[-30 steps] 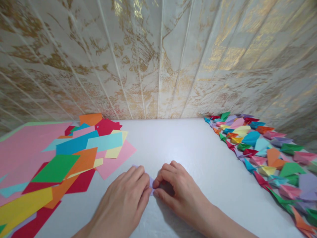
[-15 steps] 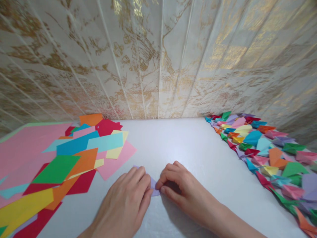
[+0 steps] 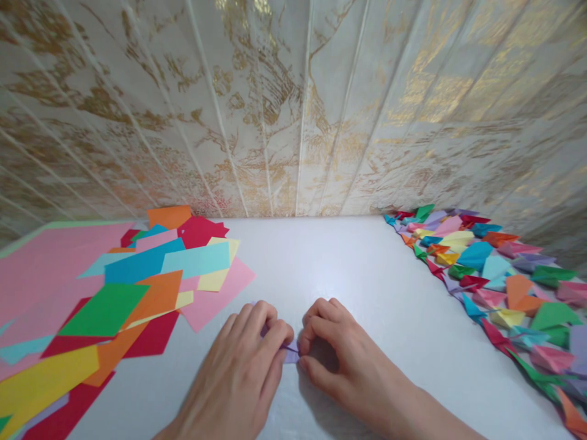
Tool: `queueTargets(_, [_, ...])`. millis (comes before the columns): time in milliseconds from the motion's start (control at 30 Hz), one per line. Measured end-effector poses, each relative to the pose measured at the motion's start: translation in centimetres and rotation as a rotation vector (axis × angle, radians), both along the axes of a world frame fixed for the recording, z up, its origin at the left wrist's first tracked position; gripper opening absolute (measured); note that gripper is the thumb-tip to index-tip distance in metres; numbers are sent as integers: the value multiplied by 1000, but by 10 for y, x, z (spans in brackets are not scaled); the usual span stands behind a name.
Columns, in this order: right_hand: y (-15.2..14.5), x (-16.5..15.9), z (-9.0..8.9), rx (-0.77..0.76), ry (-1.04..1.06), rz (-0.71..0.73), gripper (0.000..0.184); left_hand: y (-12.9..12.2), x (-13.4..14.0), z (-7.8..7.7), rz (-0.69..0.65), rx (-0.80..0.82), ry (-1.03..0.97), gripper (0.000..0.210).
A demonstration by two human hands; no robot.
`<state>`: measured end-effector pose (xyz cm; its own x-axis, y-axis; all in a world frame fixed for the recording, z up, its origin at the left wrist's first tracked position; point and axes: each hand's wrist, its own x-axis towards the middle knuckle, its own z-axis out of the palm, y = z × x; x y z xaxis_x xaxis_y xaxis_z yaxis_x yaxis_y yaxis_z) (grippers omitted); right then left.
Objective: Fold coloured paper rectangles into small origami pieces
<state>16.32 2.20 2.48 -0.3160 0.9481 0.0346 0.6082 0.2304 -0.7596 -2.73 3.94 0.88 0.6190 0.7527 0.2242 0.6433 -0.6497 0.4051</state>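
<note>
Our left hand (image 3: 243, 363) grasps the purple paper (image 3: 291, 355), and our right hand (image 3: 351, 354) pinches its right end, well in from the worktop's (image 3: 321, 263) far edge. Sheets (image 3: 105, 310) overlap toward the left edge, folded pieces (image 3: 518, 290) toward the right.

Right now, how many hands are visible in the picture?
2. The left hand partly covers the small purple paper; the right hand pinches its right end.
</note>
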Motion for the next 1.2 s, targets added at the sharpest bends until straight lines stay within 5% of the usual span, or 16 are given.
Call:
queueTargets(300, [0, -11, -2, 22, -108, -33, 19, -3, 1, 0, 27, -26, -13, 19])
queueTargets(600, [1, 1, -1, 7, 39, 31, 42, 0, 0, 0, -1, -59, -27, 19])
queueTargets(800, [2, -4, -5, 57, 65, -4, 20, -1, 0, -1, 19, -62, -31, 17])
queueTargets(933, [2, -10, -7, 63, -44, -12, 25, -3, 0, -3, 33, -75, -45, 15])
queueTargets(1200, [2, -9, -5, 44, -93, 26, 26, -3, -38, -11, 97, 49, -51, 17])
